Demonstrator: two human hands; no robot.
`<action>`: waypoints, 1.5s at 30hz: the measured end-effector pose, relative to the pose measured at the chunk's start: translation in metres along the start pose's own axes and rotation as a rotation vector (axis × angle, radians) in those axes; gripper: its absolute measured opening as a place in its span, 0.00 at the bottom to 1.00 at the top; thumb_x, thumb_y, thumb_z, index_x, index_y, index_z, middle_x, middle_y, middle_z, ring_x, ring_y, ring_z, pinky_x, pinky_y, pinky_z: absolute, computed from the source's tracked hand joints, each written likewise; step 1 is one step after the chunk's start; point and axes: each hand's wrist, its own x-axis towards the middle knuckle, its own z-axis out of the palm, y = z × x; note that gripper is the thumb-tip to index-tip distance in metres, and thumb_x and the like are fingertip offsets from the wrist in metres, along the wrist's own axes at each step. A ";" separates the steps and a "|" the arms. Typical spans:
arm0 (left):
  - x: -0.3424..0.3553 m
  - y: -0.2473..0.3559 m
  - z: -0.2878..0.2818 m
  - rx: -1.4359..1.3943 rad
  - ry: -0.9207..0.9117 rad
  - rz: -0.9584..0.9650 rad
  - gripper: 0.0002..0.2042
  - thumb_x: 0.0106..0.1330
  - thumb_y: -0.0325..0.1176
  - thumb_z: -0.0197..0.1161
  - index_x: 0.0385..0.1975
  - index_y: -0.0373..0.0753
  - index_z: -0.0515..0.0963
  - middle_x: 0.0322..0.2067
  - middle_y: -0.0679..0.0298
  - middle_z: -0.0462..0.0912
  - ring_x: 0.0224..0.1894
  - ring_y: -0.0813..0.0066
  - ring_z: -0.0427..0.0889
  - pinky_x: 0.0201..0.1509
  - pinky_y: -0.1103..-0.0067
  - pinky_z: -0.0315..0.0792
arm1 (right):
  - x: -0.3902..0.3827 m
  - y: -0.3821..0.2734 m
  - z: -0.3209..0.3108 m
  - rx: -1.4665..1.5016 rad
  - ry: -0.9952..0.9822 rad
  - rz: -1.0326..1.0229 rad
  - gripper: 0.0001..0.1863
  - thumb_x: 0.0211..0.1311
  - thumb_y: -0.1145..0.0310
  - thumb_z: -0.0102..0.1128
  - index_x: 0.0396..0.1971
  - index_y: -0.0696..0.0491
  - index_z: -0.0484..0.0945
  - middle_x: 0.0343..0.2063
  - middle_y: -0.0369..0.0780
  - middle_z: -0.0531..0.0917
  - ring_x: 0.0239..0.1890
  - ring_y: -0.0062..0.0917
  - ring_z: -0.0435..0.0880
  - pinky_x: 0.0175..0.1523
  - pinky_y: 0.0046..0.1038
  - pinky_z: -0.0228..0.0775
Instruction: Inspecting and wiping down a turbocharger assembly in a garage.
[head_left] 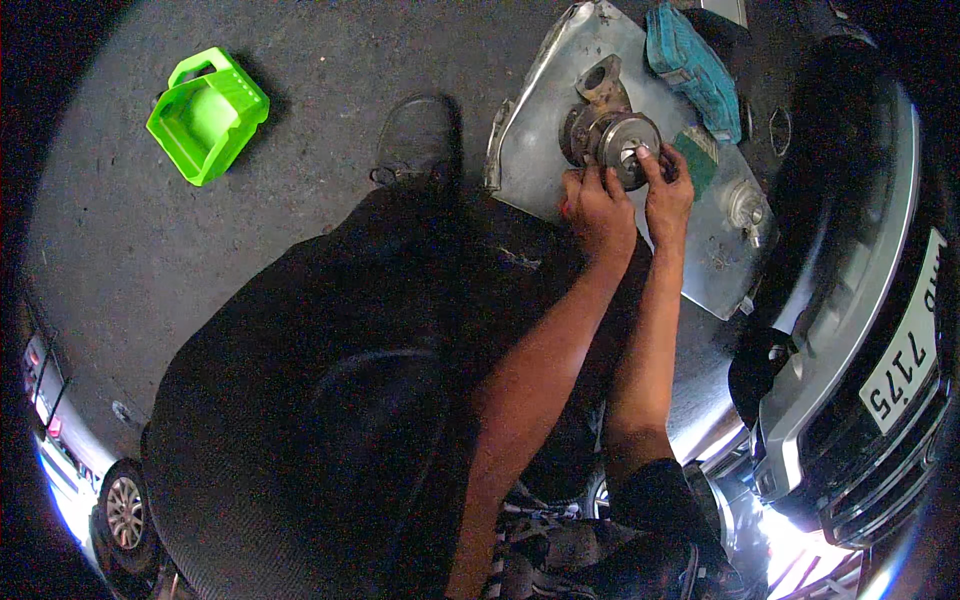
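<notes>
A turbocharger [589,127] with brown, worn metal and a flanged outlet lies on a metal sheet [540,150] on the floor. Its round silver plate faces me, with a small bladed wheel in the middle. My left hand [602,212] is curled at the lower left rim of that plate, gripping it. The thumb and fingers of my right hand [668,190] close around the plate's right side, the thumb tip by the wheel. Beside my right hand lies a green scouring pad [697,165]. A silver round metal housing [746,210] rests at the sheet's right side.
A teal case [692,72] lies across the sheet's far right edge. A car's front bumper [850,320] stands close on my right. A bright green open container [207,118] sits on the dark floor at the far left. My shoe [420,140] is left of the sheet.
</notes>
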 end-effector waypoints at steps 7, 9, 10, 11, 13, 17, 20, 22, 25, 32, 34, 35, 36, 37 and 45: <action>0.003 -0.007 -0.001 0.041 0.034 0.026 0.17 0.64 0.31 0.57 0.50 0.27 0.74 0.40 0.47 0.74 0.44 0.49 0.77 0.48 0.63 0.70 | -0.007 -0.017 0.004 0.030 -0.037 0.027 0.32 0.53 0.55 0.72 0.49 0.64 0.75 0.40 0.47 0.83 0.41 0.29 0.81 0.50 0.28 0.72; -0.001 -0.004 0.003 0.051 -0.029 0.031 0.18 0.64 0.32 0.57 0.51 0.27 0.74 0.39 0.46 0.75 0.44 0.48 0.77 0.48 0.64 0.70 | 0.001 -0.005 -0.002 0.002 -0.017 0.000 0.32 0.53 0.54 0.71 0.50 0.64 0.75 0.41 0.47 0.83 0.41 0.29 0.81 0.50 0.28 0.72; -0.002 -0.002 0.006 0.047 -0.037 0.031 0.18 0.64 0.32 0.57 0.51 0.27 0.74 0.39 0.46 0.75 0.44 0.48 0.77 0.48 0.64 0.70 | 0.004 0.001 -0.006 -0.021 -0.004 -0.028 0.33 0.53 0.53 0.71 0.50 0.64 0.75 0.41 0.47 0.83 0.41 0.30 0.81 0.50 0.28 0.72; -0.001 -0.006 0.007 -0.007 0.007 0.055 0.15 0.64 0.32 0.56 0.45 0.26 0.75 0.37 0.45 0.73 0.42 0.47 0.75 0.48 0.61 0.69 | 0.004 0.000 -0.004 -0.018 -0.009 -0.028 0.33 0.53 0.53 0.71 0.50 0.64 0.75 0.41 0.47 0.83 0.41 0.30 0.81 0.50 0.28 0.72; 0.002 -0.013 0.010 -0.059 0.057 0.079 0.13 0.65 0.32 0.56 0.39 0.26 0.76 0.35 0.44 0.71 0.40 0.45 0.73 0.47 0.59 0.67 | 0.002 -0.002 0.001 -0.023 -0.016 -0.004 0.33 0.52 0.54 0.72 0.51 0.64 0.75 0.41 0.47 0.82 0.43 0.30 0.81 0.51 0.28 0.71; 0.002 -0.013 0.009 0.012 0.066 0.091 0.15 0.64 0.31 0.56 0.44 0.26 0.75 0.37 0.43 0.73 0.41 0.45 0.75 0.47 0.60 0.69 | 0.000 -0.002 0.004 -0.003 -0.005 0.022 0.34 0.51 0.54 0.72 0.51 0.64 0.75 0.43 0.47 0.82 0.44 0.30 0.80 0.53 0.28 0.70; 0.001 -0.007 0.005 0.034 0.019 0.059 0.17 0.63 0.30 0.57 0.48 0.25 0.74 0.39 0.43 0.74 0.44 0.44 0.76 0.48 0.61 0.70 | -0.003 -0.003 0.003 0.034 0.013 0.038 0.35 0.50 0.54 0.73 0.51 0.64 0.75 0.44 0.46 0.82 0.44 0.30 0.79 0.53 0.29 0.69; 0.001 -0.003 0.003 0.026 0.009 0.055 0.17 0.62 0.30 0.57 0.48 0.25 0.75 0.39 0.42 0.74 0.44 0.44 0.76 0.48 0.61 0.70 | -0.001 -0.003 0.002 0.039 0.018 0.040 0.35 0.50 0.54 0.73 0.51 0.65 0.75 0.44 0.46 0.81 0.44 0.30 0.79 0.53 0.28 0.70; 0.001 -0.004 0.004 0.008 0.000 0.045 0.16 0.62 0.30 0.58 0.46 0.26 0.75 0.39 0.43 0.74 0.43 0.44 0.75 0.47 0.61 0.69 | 0.002 0.002 0.000 0.061 -0.001 0.011 0.35 0.50 0.54 0.73 0.51 0.64 0.75 0.44 0.47 0.81 0.45 0.29 0.79 0.53 0.28 0.70; 0.000 -0.016 0.006 -0.105 0.080 0.084 0.13 0.64 0.29 0.56 0.44 0.29 0.75 0.38 0.44 0.73 0.43 0.45 0.74 0.48 0.61 0.69 | -0.002 -0.002 0.002 0.017 0.025 0.033 0.34 0.51 0.54 0.73 0.51 0.63 0.74 0.45 0.47 0.81 0.47 0.30 0.79 0.55 0.28 0.69; 0.001 -0.023 0.007 -0.142 0.108 0.095 0.13 0.64 0.29 0.55 0.44 0.28 0.75 0.38 0.45 0.73 0.44 0.45 0.74 0.48 0.61 0.69 | -0.001 -0.001 0.001 -0.029 0.001 0.007 0.33 0.53 0.55 0.71 0.53 0.62 0.74 0.47 0.47 0.80 0.49 0.32 0.79 0.56 0.29 0.69; 0.003 -0.027 0.008 -0.177 0.136 0.048 0.12 0.64 0.28 0.56 0.45 0.29 0.75 0.38 0.45 0.73 0.44 0.45 0.74 0.49 0.61 0.69 | -0.001 -0.003 0.001 -0.031 0.000 0.009 0.33 0.53 0.55 0.71 0.53 0.62 0.74 0.47 0.47 0.80 0.49 0.32 0.79 0.56 0.29 0.69; 0.005 -0.030 0.009 -0.212 0.163 0.001 0.12 0.63 0.27 0.56 0.45 0.29 0.74 0.39 0.45 0.73 0.44 0.46 0.74 0.49 0.60 0.68 | -0.002 -0.004 0.001 -0.018 -0.029 -0.016 0.33 0.55 0.55 0.70 0.55 0.60 0.72 0.49 0.47 0.79 0.51 0.33 0.78 0.57 0.30 0.69; 0.008 -0.035 0.010 -0.212 0.160 -0.004 0.12 0.63 0.27 0.56 0.45 0.29 0.74 0.39 0.45 0.73 0.44 0.46 0.74 0.49 0.60 0.68 | -0.003 -0.004 0.000 -0.006 -0.058 -0.040 0.33 0.56 0.56 0.69 0.57 0.58 0.71 0.51 0.48 0.78 0.53 0.34 0.77 0.58 0.32 0.68; 0.050 -0.088 0.005 -0.564 -0.033 -0.134 0.16 0.59 0.26 0.66 0.46 0.30 0.75 0.33 0.57 0.83 0.30 0.65 0.82 0.34 0.72 0.77 | -0.005 -0.043 0.015 -0.199 -0.253 -0.371 0.46 0.47 0.53 0.74 0.66 0.49 0.61 0.60 0.52 0.66 0.62 0.43 0.67 0.64 0.39 0.62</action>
